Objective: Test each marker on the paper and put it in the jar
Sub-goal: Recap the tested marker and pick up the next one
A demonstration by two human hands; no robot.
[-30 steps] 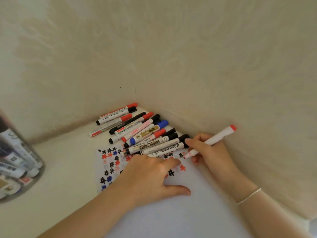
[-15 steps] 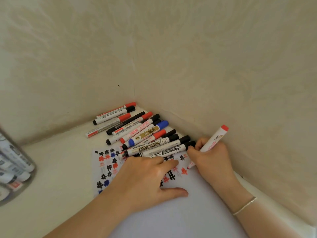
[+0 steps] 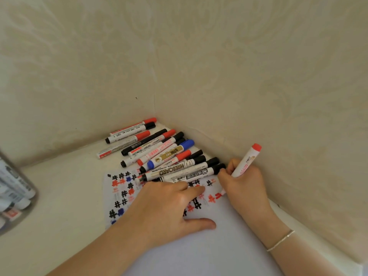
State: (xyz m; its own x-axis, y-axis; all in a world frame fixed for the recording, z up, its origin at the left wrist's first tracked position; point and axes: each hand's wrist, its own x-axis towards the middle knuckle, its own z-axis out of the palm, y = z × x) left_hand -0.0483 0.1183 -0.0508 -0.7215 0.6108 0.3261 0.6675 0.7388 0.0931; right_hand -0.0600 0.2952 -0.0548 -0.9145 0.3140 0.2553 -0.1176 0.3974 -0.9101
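Both forearms were bare, with no sleeve reaching into view. The right wrist wore a thin, pale, silvery bracelet (image 3: 281,240), a fine band lying slantwise across it. The left hand (image 3: 167,208) and right hand (image 3: 244,185) showed no rings and no gloves.

The white table (image 3: 65,188) carries the paper (image 3: 199,246), a marker pile (image 3: 159,154) behind it, and a jar (image 3: 14,196) left of the paper.
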